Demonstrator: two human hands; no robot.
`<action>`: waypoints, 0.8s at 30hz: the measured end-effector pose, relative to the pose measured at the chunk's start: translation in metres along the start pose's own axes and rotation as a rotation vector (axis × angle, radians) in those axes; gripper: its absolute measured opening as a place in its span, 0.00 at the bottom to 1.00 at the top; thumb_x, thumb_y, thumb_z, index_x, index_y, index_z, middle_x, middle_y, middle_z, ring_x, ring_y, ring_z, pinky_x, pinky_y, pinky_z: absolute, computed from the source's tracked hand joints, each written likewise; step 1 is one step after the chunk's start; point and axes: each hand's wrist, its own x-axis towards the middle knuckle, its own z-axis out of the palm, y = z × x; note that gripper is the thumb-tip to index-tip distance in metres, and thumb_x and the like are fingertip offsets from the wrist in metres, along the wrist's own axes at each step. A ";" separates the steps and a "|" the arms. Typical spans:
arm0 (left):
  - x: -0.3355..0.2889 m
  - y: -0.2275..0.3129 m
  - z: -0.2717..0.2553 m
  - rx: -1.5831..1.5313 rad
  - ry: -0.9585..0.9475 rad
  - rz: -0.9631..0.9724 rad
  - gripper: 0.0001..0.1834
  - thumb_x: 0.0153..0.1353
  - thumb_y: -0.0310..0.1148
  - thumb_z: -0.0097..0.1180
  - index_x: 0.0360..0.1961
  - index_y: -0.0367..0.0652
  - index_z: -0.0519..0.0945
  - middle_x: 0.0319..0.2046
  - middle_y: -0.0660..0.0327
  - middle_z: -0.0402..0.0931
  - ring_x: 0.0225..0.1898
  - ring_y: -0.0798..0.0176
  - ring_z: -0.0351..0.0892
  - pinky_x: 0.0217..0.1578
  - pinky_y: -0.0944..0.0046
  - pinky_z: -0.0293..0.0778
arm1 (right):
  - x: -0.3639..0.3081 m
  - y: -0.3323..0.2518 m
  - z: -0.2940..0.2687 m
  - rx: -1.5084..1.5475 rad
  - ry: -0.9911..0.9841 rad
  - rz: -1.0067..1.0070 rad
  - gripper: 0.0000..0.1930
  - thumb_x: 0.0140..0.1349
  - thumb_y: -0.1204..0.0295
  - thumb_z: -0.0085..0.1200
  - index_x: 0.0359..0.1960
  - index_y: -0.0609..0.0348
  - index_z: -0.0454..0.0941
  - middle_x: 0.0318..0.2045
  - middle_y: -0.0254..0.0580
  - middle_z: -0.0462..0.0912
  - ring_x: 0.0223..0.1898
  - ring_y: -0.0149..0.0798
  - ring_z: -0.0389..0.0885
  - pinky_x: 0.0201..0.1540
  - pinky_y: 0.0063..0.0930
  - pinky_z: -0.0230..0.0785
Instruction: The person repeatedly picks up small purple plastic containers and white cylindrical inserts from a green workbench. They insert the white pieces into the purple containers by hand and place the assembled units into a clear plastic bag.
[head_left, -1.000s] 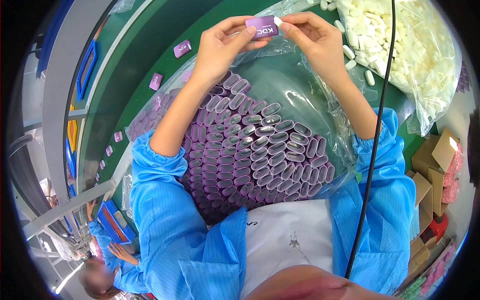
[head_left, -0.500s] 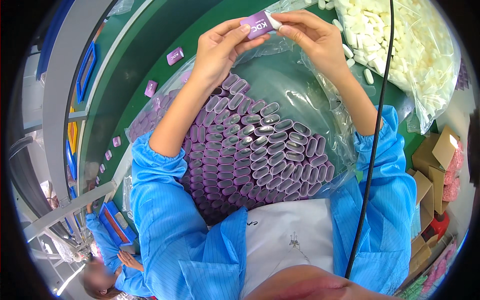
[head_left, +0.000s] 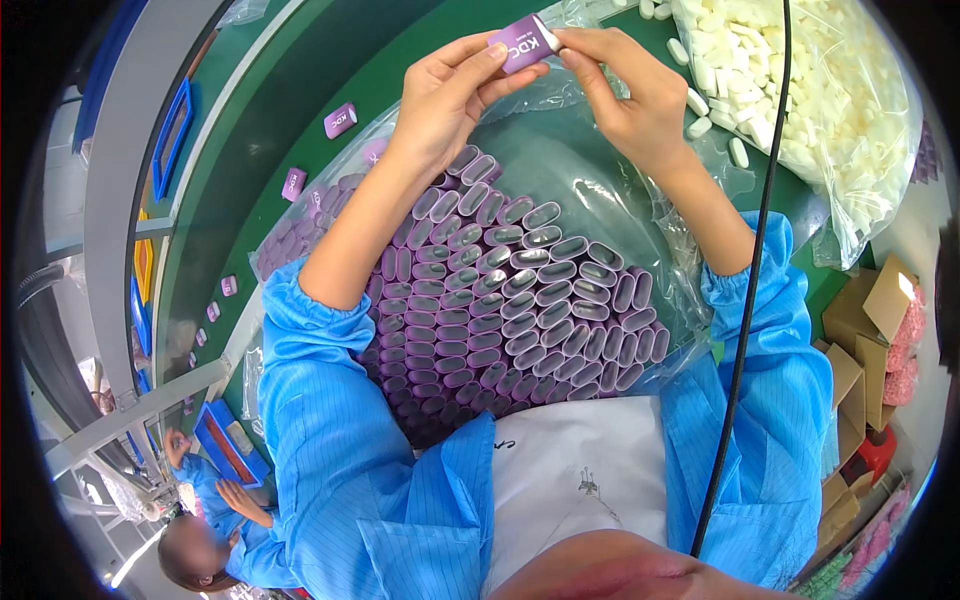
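Observation:
My left hand (head_left: pixel 440 100) pinches a small purple oval casing (head_left: pixel 527 45) between thumb and fingers, above the far part of the bench. A white plastic insert (head_left: pixel 551 40) shows only as a short end at the casing's right opening; the rest sits inside. With its fingertips closed at that white end, my right hand (head_left: pixel 635 105) presses against the casing's side. Below my forearms stand many hollow purple casings (head_left: pixel 500 310), packed together with their oval openings toward me. White inserts (head_left: pixel 745 60) lie heaped in a clear plastic bag at the far right.
Several purple pieces (head_left: pixel 340 120) sit spaced along the green belt (head_left: pixel 265 160) at left. Clear plastic sheeting (head_left: pixel 580 160) lies under the casings. A black cable (head_left: pixel 765 200) hangs across the right side. Cardboard boxes (head_left: pixel 855 330) stand at right; a co-worker (head_left: pixel 235 515) sits at lower left.
The white insert has gone deeper into the purple casing, and less of it shows. The pieces on the belt have shifted slightly down and left. The co-worker's arms have moved.

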 end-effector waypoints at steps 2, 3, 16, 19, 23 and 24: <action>0.000 0.000 0.002 -0.023 0.016 0.007 0.18 0.67 0.27 0.48 0.52 0.23 0.70 0.46 0.45 0.76 0.45 0.52 0.81 0.50 0.63 0.79 | 0.000 0.005 0.001 -0.080 0.005 -0.164 0.10 0.52 0.82 0.59 0.37 0.63 0.81 0.33 0.43 0.83 0.32 0.39 0.83 0.34 0.25 0.75; 0.000 0.000 0.002 -0.019 0.017 0.005 0.18 0.67 0.27 0.48 0.52 0.23 0.70 0.46 0.45 0.76 0.45 0.52 0.81 0.50 0.63 0.79 | 0.000 0.005 0.002 -0.080 0.012 -0.164 0.11 0.51 0.82 0.59 0.38 0.62 0.81 0.33 0.43 0.83 0.32 0.39 0.83 0.34 0.26 0.75; 0.028 0.026 -0.092 0.887 0.206 -0.192 0.19 0.64 0.33 0.54 0.51 0.30 0.76 0.39 0.57 0.79 0.37 0.70 0.77 0.43 0.69 0.74 | -0.004 0.017 -0.003 0.254 0.027 0.441 0.12 0.61 0.76 0.54 0.47 0.60 0.79 0.33 0.41 0.85 0.31 0.31 0.85 0.36 0.21 0.76; 0.028 0.030 -0.135 1.227 0.202 -0.430 0.21 0.61 0.39 0.57 0.50 0.35 0.78 0.38 0.56 0.79 0.40 0.68 0.76 0.41 0.68 0.73 | -0.008 0.021 -0.001 0.190 -0.069 0.453 0.10 0.60 0.74 0.54 0.44 0.59 0.81 0.31 0.41 0.85 0.29 0.31 0.84 0.34 0.22 0.75; 0.010 0.069 -0.162 1.973 0.259 -0.415 0.32 0.51 0.52 0.63 0.45 0.33 0.78 0.40 0.46 0.79 0.37 0.53 0.81 0.40 0.61 0.75 | -0.005 0.015 -0.002 0.084 -0.142 0.374 0.09 0.60 0.74 0.55 0.40 0.58 0.82 0.29 0.41 0.84 0.26 0.32 0.81 0.32 0.23 0.74; 0.005 0.084 -0.168 2.060 0.212 -0.577 0.32 0.50 0.55 0.64 0.42 0.34 0.78 0.39 0.47 0.78 0.31 0.54 0.80 0.33 0.64 0.76 | -0.003 0.014 -0.001 0.095 -0.139 0.374 0.08 0.59 0.74 0.55 0.40 0.58 0.82 0.28 0.41 0.84 0.25 0.32 0.81 0.31 0.23 0.73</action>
